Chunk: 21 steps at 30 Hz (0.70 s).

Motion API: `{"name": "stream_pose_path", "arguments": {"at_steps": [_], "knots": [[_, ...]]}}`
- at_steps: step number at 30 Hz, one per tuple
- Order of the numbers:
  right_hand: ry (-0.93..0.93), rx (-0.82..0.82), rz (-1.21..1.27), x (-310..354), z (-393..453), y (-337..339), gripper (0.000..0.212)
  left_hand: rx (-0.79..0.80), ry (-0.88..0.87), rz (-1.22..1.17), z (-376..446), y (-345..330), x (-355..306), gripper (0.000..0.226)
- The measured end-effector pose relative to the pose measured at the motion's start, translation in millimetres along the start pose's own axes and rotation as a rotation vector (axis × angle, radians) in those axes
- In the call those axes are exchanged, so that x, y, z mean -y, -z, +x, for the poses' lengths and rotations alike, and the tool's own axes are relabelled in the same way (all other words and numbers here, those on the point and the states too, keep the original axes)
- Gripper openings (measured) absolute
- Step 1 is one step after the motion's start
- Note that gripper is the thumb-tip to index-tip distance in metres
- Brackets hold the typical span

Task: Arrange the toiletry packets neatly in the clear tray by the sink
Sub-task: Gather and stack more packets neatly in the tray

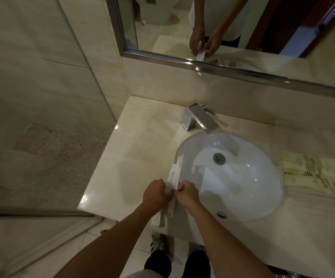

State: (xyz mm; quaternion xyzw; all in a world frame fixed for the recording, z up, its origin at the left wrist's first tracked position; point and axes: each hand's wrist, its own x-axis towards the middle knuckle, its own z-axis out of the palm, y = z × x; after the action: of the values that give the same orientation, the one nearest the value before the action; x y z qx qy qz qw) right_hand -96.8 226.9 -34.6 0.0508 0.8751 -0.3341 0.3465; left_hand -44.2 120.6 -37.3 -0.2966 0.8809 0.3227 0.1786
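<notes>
Long white toiletry packets (173, 173) are held in a bunch over the counter at the sink's left rim. My left hand (156, 194) grips the bunch from the left. My right hand (186, 194) pinches it from the right, fingers curled. The lower ends of the packets (169, 209) stick out below my hands past the counter's front edge. Several pale yellow packets (311, 170) lie stacked to the right of the sink; the clear tray under them is hard to make out.
A white oval sink (230, 175) with a drain fills the middle of the beige marble counter (140, 149). A chrome faucet (199, 120) stands behind it. A mirror (222, 33) hangs above. A glass shower panel (42, 97) is at the left.
</notes>
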Motion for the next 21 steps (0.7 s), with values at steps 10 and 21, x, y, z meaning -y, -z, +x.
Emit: {"name": "stream_pose_path", "arguments": {"at_steps": [10, 21], "knots": [[0.018, -0.046, 0.01, -29, 2, 54, 0.033, -0.048, -0.017, 0.174, -2, -1, -16, 0.035], [0.028, -0.252, 0.022, -83, 3, 164, 0.028, -0.008, -0.248, 0.018, -8, -37, -122, 0.015]]}}
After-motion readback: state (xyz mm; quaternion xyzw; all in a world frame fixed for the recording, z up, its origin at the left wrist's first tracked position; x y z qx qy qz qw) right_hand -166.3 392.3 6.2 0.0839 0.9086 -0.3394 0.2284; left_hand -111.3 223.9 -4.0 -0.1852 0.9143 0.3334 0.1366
